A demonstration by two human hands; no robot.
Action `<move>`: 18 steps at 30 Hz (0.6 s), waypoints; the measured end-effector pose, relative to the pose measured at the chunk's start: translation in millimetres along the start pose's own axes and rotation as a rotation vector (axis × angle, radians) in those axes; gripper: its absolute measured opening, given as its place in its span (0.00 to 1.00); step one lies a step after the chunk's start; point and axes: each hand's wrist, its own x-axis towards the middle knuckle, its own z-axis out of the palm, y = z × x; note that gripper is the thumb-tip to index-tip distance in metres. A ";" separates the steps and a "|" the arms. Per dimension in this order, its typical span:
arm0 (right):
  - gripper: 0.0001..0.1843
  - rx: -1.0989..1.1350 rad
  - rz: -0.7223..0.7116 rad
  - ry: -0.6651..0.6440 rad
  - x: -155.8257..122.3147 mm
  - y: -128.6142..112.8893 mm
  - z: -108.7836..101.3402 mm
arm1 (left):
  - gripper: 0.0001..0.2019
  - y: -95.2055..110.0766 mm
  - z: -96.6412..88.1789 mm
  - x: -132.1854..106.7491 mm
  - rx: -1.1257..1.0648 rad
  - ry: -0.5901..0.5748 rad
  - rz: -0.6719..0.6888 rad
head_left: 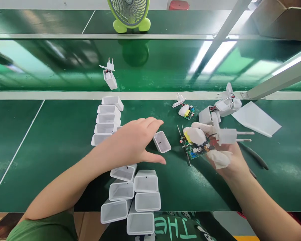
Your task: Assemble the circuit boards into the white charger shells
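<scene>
My left hand (137, 140) reaches over the table with its fingers stretched and its thumb apart. Just beyond its fingertips lies a small white plastic case (162, 142), its open end facing up. My right hand (227, 159), with white finger cots on some fingers, grips a charger circuit board (197, 142). White filler and yellow tape cover part of that board, and wires join it to a white two-pin plug (228, 136). Thin metal prongs stick out beside the board; what they belong to is hidden. Dark tool handles (257, 157) show behind my right hand.
Open white cases stand in a column (106, 118) at left and in a cluster (140, 201) by the near edge. Another wired board (187, 112), part-assembled chargers (227, 103) and a white sheet (257, 118) lie at right. A green fan (130, 13) stands on the shelf.
</scene>
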 end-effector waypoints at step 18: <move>0.38 -0.134 -0.169 -0.283 -22.2 -9.1 9.5 | 0.25 21.8 3.9 -0.4 -0.421 0.085 0.113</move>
